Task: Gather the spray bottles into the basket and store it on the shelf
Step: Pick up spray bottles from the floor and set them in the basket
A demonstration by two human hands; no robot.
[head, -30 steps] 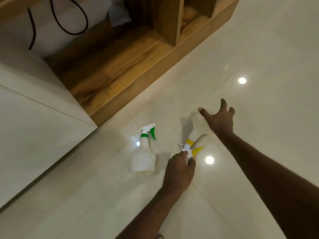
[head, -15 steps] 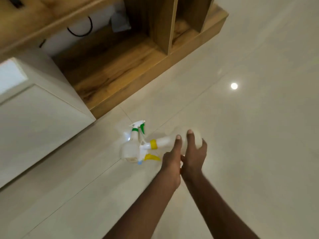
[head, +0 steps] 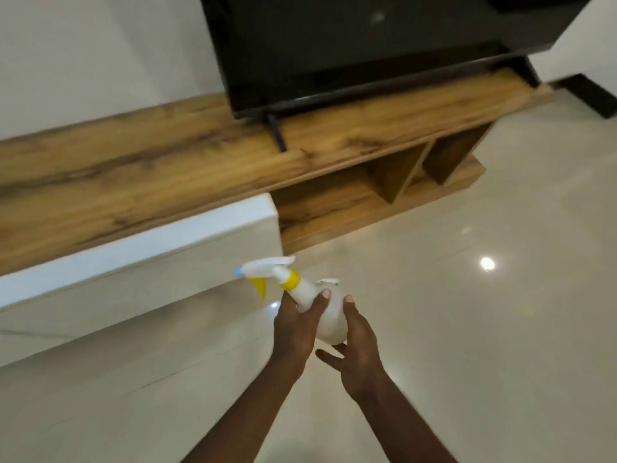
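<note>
Bottle (head: pixel 322 312), white with a yellow collar and yellow trigger, sits just below the middle of the frame, held above the floor (head: pixel 467 329) between both hands. It lies tilted, its spray head pointing to the upper left and its round base toward the lower right. Left hand (head: pixel 295 329) has its grip curled round the bottle's shoulder, thumb laid over the top. Right hand (head: pixel 359 349) cups the base from the right, thumb against the body and fingers spread loosely beneath. A small white piece shows just behind the bottle at the thumbs; what it is cannot be told. Left of the hands runs a white cabinet front (head: pixel 133 295) with a pale top edge. Above it, across the frame, lies a wooden shelf unit (head: pixel 167 168) with open compartments at the centre right. A black television (head: pixel 350 45) stands on it at the upper middle. Bright light spots glare on the glossy floor at right.
</note>
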